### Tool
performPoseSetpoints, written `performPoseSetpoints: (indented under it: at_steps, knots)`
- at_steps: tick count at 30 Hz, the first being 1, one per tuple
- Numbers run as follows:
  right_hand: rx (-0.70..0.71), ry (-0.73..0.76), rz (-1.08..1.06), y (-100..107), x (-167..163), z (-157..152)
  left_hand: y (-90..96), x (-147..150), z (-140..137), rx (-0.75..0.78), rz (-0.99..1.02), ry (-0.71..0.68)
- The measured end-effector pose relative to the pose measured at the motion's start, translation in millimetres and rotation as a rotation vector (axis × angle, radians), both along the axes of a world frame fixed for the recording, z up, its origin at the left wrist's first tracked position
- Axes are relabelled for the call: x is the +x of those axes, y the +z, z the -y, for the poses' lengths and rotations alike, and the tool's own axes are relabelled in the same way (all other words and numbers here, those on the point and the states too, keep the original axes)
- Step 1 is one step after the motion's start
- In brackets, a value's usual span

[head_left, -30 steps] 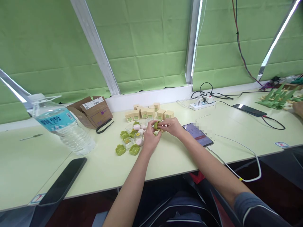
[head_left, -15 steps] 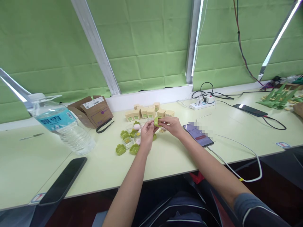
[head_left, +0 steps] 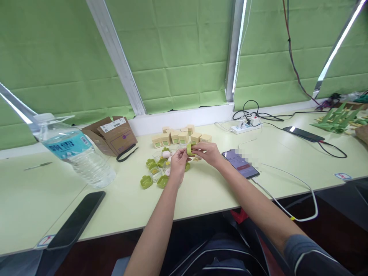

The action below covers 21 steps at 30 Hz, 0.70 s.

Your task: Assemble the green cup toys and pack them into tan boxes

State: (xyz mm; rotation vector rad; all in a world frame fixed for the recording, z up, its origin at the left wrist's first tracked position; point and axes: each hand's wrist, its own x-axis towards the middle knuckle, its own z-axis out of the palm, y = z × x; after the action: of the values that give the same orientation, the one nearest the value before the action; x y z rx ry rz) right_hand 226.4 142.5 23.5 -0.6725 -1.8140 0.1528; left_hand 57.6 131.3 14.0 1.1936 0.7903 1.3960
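Above the table, both hands pinch one small green plastic cup (head_left: pixel 189 149). My left hand (head_left: pixel 178 163) grips it from the left, fingertips closed at its lower side. From the right, my right hand (head_left: pixel 208 152) closes its fingers on the other side. Whether something sits inside the cup is hidden. Just left of my left hand lie several similar green cups (head_left: pixel 146 182), mixed with clear containers (head_left: pixel 155 174) and small pinkish-white pieces (head_left: pixel 166 154). Behind the hands stand several cream-coloured small boxes (head_left: pixel 174 137) with green-edged windows.
A large water bottle (head_left: pixel 83 155) and an open cardboard box (head_left: pixel 113 136) stand at left. A black phone (head_left: pixel 77 220) lies at the front left edge. Right of the hands are a lit phone (head_left: pixel 240 165) with a white cable, a power strip (head_left: pixel 245 127) and another dark phone (head_left: pixel 303 134).
The green cup has turned slightly and shifted a touch left in the fingers. Both hands keep their hold, and the things on the table stay put.
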Motion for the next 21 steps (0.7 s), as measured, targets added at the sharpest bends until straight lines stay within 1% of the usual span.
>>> performPoseSetpoints:
  at_steps: [2,7,14,21]
  knots:
    - [0.001,-0.004,0.005,0.7,0.4,0.6,0.8,-0.5,1.3,-0.023,0.012,-0.027]
    - [-0.011,-0.044,0.067,4.1,1.4,4.4,1.4,-1.1,2.8,-0.040,0.052,-0.038]
    - [0.080,-0.058,0.118,5.0,2.9,3.0,1.2,-2.9,1.3,-0.055,0.092,-0.052]
    - [0.066,-0.073,0.162,0.2,2.0,-1.6,-1.9,-1.8,-1.1,-0.072,-0.021,-0.054]
